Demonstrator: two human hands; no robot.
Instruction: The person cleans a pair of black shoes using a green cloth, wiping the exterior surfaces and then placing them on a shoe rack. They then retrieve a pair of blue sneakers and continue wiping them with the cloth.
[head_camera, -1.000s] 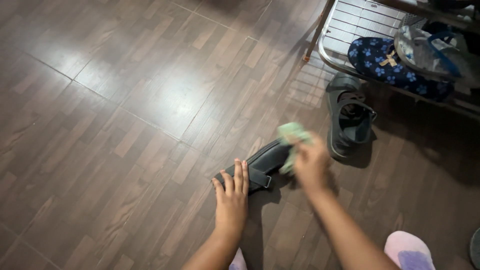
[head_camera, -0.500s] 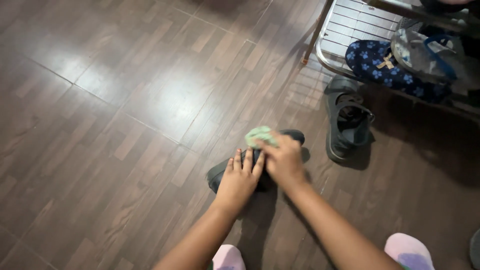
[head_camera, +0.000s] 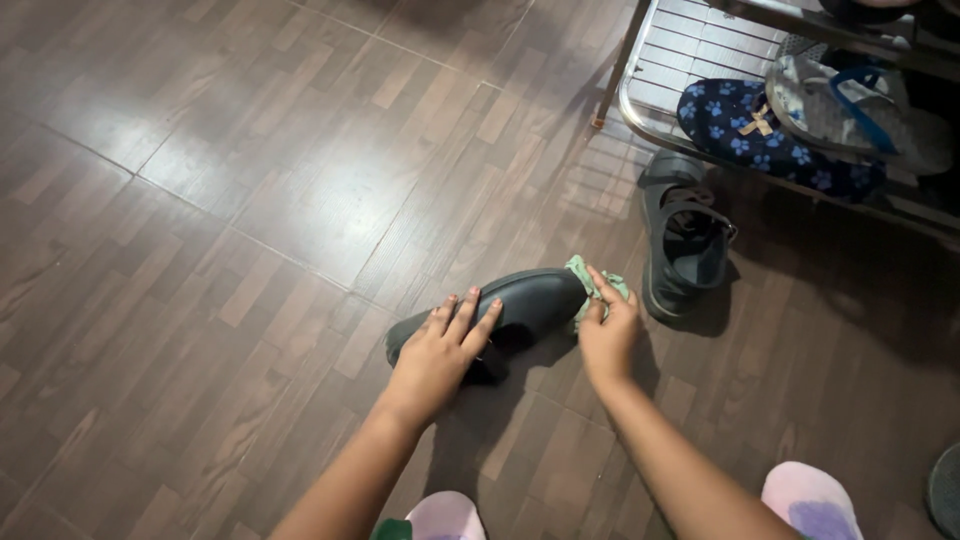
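The left hand (head_camera: 440, 350) lies flat on a black shoe (head_camera: 500, 310); the right hand (head_camera: 608, 335) pinches a green cloth (head_camera: 590, 285) against its tip.

A home, likely an entryway: wood-look floor (head_camera: 250, 180), a metal shoe rack (head_camera: 640, 110) holding slippers (head_camera: 760, 135), sandal (head_camera: 685, 245) beside it.

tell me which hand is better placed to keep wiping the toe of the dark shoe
Right. The right hand already pinches the green cloth against the dark shoe at its toe; the left hand lies flat on the heel end, steadying it.
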